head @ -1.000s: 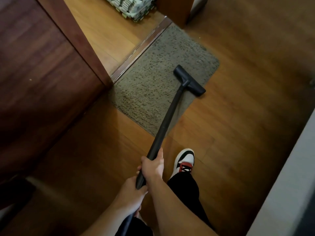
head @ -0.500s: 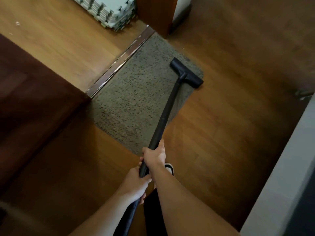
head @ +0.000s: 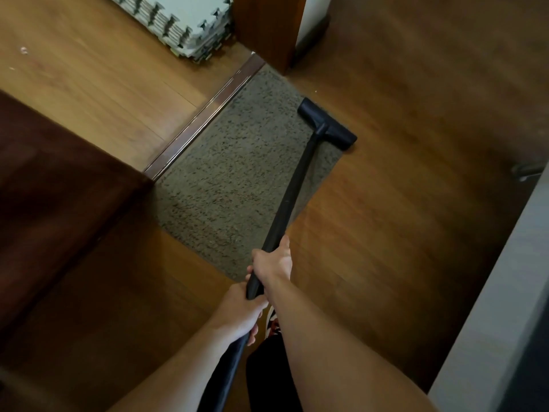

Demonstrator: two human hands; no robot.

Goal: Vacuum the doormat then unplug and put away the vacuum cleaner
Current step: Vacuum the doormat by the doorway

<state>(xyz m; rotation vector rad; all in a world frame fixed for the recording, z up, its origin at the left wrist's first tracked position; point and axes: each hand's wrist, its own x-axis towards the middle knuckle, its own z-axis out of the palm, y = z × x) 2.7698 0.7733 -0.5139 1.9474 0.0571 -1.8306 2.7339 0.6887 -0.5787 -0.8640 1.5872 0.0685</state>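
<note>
Doormat (head: 237,188) lies on the wooden floor (head: 401,233) against the threshold strip (head: 205,114), with the vacuum's floor nozzle (head: 326,123) at its far right edge; right hand (head: 273,263) ahead of left hand (head: 240,313), both wrapped around the black wand (head: 294,185), probably for leverage.

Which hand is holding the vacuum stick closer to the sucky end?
The right hand: it grips the black tube nearer the nozzle. The left hand grips just behind it, closer to the person.
</note>
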